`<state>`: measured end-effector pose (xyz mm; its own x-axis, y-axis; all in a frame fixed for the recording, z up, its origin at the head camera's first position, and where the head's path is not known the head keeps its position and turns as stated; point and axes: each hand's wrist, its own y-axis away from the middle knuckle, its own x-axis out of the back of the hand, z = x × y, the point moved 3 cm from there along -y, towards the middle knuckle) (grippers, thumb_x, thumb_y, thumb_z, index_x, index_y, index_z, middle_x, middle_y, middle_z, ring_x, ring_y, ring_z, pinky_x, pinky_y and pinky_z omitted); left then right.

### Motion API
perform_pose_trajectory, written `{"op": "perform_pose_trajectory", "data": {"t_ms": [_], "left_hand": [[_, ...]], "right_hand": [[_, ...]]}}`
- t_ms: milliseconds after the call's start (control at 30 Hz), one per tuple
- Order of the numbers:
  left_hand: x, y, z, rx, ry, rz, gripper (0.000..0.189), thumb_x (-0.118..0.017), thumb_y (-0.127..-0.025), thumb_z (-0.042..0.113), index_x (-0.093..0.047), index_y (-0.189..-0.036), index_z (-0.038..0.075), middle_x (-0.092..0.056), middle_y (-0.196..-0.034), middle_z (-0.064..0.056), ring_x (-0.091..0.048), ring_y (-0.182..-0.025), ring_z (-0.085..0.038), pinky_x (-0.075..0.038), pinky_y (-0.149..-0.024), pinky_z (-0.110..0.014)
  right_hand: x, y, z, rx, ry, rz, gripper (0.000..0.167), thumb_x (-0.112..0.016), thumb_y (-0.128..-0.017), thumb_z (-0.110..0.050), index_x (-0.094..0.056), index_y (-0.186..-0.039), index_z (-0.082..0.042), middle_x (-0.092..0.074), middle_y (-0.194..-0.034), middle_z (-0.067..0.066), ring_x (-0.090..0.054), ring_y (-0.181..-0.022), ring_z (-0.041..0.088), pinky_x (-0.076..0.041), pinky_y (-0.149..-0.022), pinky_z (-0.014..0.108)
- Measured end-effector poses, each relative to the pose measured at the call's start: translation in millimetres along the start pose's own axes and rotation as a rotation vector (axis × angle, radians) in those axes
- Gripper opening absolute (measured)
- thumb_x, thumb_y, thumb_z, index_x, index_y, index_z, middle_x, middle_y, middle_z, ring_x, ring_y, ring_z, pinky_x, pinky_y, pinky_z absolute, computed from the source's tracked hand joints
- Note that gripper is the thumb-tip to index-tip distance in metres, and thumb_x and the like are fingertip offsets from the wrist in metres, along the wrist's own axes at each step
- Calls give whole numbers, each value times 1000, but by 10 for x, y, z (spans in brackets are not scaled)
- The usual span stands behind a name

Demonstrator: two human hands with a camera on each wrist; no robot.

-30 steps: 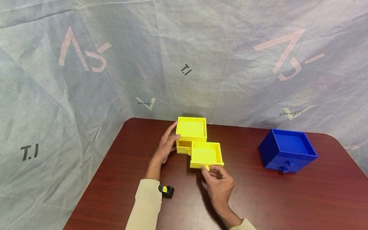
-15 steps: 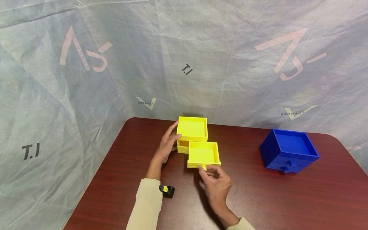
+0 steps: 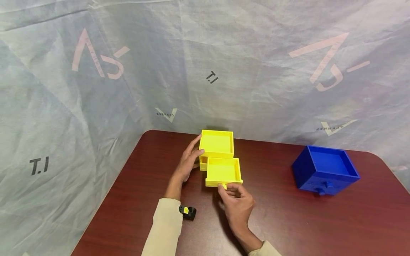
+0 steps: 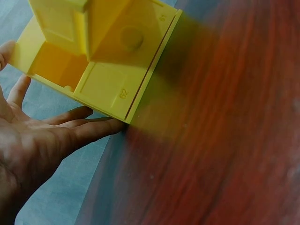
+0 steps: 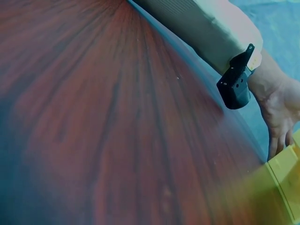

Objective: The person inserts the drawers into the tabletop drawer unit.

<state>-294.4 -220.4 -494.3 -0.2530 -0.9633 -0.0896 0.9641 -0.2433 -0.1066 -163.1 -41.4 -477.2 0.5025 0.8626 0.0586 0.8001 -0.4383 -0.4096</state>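
Note:
A yellow drawer cabinet [image 3: 217, 142] with a shallow tray-like top stands near the table's back edge. Along its left side my left hand [image 3: 187, 161] rests with fairly straight fingers, the thumb at the front top corner; in the left wrist view fingertips [image 4: 119, 125] touch its lower side. My right hand [image 3: 238, 204] pinches the knob of a yellow drawer [image 3: 223, 170] between thumb and fingers. The drawer is level and has nothing in it, its back end close to the cabinet's upper opening [image 4: 58, 65]. The cabinet's lower front hides partly behind the drawer.
A blue drawer cabinet [image 3: 331, 161] with two knobs stands at the right on the dark red table [image 3: 288, 220]. Grey printed cloth [image 3: 240, 71] hangs behind and to the left. A black wrist device [image 3: 189, 212] sits on my left forearm.
My right hand has carried the yellow drawer leftward, more in line with the cabinet's front, covering more of its lower part. My left hand keeps its place on the cabinet.

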Motion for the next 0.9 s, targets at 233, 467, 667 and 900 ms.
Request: {"op": "perform_pose_trajectory", "data": {"t_ms": [233, 467, 667, 900], "left_hand": [[-81, 66, 210, 3, 1, -26, 61, -49, -105, 17, -24, -160, 23, -38, -153, -18, -43, -134, -41, -32, -101, -71], [-138, 92, 301, 5, -16, -20, 62, -49, -104, 18, -24, -160, 22, -34, -156, -18, -41, -136, -41, -32, -101, -72], [-118, 105, 291, 17, -40, -16, 61, -50, -105, 20, -25, -160, 24, -34, -156, -16, -43, -135, -40, -35, -100, -70], [-87, 112, 261, 9, -49, 12, 62, -51, -104, 20, -25, -160, 23, -34, -155, -18, -48, -130, -40, -40, -99, -66]], "right_hand": [[-23, 11, 294, -37, -5, 2, 16, -89, -71, -5, -73, -75, -5, -70, -67, 3, -66, -56, 10, -53, -50, 22], [-54, 9, 313, -13, -41, -15, 16, -89, -73, -11, -73, -76, -7, -71, -69, 2, -67, -57, 12, -54, -50, 24], [-115, 42, 304, -21, -61, -29, 17, -89, -73, -12, -73, -76, -7, -71, -68, 1, -67, -56, 12, -54, -50, 24], [-163, 47, 191, 0, -42, -37, 17, -88, -70, -2, -71, -73, -2, -69, -64, 4, -66, -53, 16, -53, -48, 23]]}}
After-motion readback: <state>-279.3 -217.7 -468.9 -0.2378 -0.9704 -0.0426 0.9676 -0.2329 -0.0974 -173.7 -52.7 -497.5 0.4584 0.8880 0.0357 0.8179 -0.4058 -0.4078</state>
